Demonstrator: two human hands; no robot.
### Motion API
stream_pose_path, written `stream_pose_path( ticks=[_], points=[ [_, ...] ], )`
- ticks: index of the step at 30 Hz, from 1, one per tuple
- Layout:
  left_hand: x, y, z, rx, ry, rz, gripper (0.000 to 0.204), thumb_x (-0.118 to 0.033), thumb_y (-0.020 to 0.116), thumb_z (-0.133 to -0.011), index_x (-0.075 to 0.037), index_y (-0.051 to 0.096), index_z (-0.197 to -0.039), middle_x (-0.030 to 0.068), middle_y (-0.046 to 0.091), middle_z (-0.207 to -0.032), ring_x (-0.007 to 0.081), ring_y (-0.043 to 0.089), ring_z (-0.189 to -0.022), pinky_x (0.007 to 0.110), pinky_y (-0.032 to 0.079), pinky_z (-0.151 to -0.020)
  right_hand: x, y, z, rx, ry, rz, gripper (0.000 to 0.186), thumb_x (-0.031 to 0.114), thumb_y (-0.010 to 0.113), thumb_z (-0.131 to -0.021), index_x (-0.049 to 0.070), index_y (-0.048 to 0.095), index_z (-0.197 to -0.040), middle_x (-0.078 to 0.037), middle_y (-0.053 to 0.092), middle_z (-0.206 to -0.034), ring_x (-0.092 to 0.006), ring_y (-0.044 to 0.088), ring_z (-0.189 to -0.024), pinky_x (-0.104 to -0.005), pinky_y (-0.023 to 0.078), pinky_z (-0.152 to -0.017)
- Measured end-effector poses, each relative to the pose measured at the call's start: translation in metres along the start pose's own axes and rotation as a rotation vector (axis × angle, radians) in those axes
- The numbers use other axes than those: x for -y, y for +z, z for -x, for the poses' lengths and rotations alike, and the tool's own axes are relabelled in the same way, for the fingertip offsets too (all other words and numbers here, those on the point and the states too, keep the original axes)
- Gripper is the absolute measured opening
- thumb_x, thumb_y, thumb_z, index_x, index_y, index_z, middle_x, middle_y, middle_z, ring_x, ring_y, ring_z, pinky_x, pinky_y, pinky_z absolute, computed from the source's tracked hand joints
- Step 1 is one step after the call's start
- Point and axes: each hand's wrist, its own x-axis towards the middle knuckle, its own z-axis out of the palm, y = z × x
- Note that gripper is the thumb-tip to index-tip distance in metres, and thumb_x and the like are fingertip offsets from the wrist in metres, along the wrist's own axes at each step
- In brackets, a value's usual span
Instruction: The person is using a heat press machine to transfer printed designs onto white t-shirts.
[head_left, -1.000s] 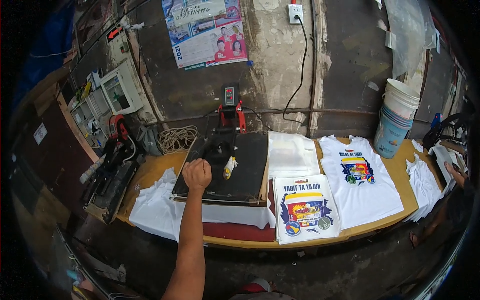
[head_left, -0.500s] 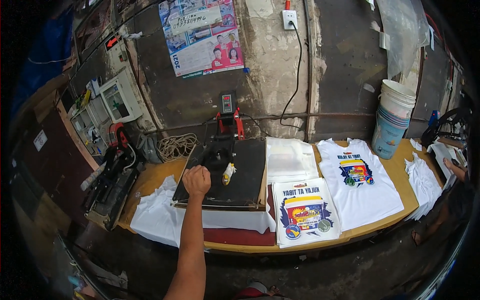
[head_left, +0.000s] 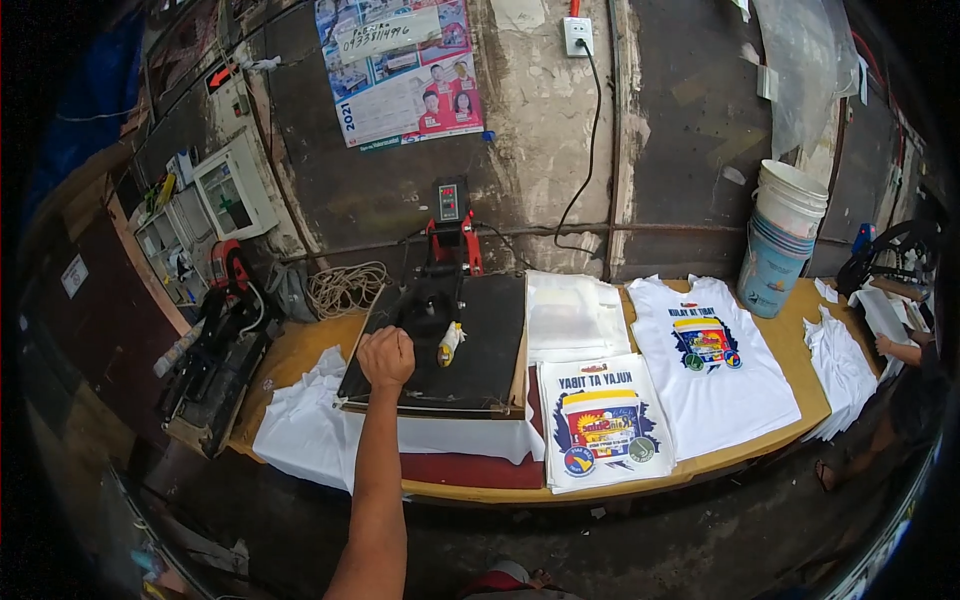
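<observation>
My left hand (head_left: pixel 386 358) is closed in a fist over the front left part of a black heat press (head_left: pixel 490 330). Whatever lies inside the fist is hidden by the fingers. Just right of it, a grip-like piece wrapped in yellow and white (head_left: pixel 451 345) points toward me above the press's flat top. Behind, the press has red brackets and a small control box (head_left: pixel 449 201) with a lit display. White cloth (head_left: pixel 470 437) hangs out under the press's front edge. My right hand is out of view.
Right of the press lie printed transfer sheets (head_left: pixel 608 470), pale sheets (head_left: pixel 572 310) and a printed white shirt (head_left: pixel 735 400). Stacked buckets (head_left: pixel 780 240) stand behind. Left are a second press (head_left: pixel 225 350), coiled rope (head_left: pixel 345 288) and white cloth (head_left: pixel 305 415). Another person's hand (head_left: pixel 905 348) is far right.
The whole view has shifted slightly. My left fist stays over the same part of the press, and the things on the table lie as before.
</observation>
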Motion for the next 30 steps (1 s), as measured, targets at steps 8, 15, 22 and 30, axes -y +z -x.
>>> stream_pose_path(
  ticks=[8, 15, 22, 30],
  points=[
    [-0.001, -0.001, -0.001, -0.005, 0.002, -0.024, 0.025, -0.015, 0.05, -0.079, -0.004, 0.056, -0.057, 0.0111, 0.058, -0.062, 0.0303, 0.057, -0.061, 0.041, 0.039, -0.059, -0.014, -0.006, -0.001, 0.032, 0.019, 0.029, 0.038, 0.037, 0.053, -0.079, 0.01, 0.051, -0.104, -0.021, 0.053, -0.108, -0.037, 0.053, -0.096, -0.0552, 0.042, -0.077],
    [-0.003, -0.002, -0.001, -0.015, -0.005, -0.014, 0.025, -0.015, 0.05, -0.079, -0.004, 0.056, -0.058, 0.0107, 0.057, -0.061, 0.0299, 0.057, -0.062, 0.041, 0.039, -0.059, -0.018, -0.01, -0.001, 0.054, 0.031, 0.042, 0.039, 0.038, 0.052, -0.079, 0.01, 0.05, -0.107, -0.02, 0.052, -0.11, -0.0373, 0.052, -0.098, -0.0559, 0.041, -0.078],
    [-0.003, -0.002, -0.001, -0.032, 0.018, -0.033, 0.025, -0.015, 0.05, -0.079, -0.004, 0.056, -0.057, 0.0104, 0.057, -0.061, 0.0296, 0.056, -0.06, 0.041, 0.039, -0.059, -0.018, -0.01, 0.003, 0.083, 0.052, 0.047, 0.041, 0.039, 0.051, -0.08, 0.011, 0.049, -0.11, -0.02, 0.051, -0.113, -0.0376, 0.052, -0.099, -0.0566, 0.041, -0.08],
    [-0.003, -0.004, 0.0, 0.038, -0.025, -0.004, 0.025, -0.016, 0.049, -0.081, -0.001, 0.057, -0.063, 0.0158, 0.058, -0.066, 0.0365, 0.055, -0.062, 0.045, 0.04, -0.061, -0.024, -0.006, 0.016, 0.133, 0.081, 0.06, 0.043, 0.04, 0.05, -0.08, 0.012, 0.048, -0.113, -0.02, 0.05, -0.115, -0.0379, 0.051, -0.101, -0.0573, 0.041, -0.081]
  ],
)
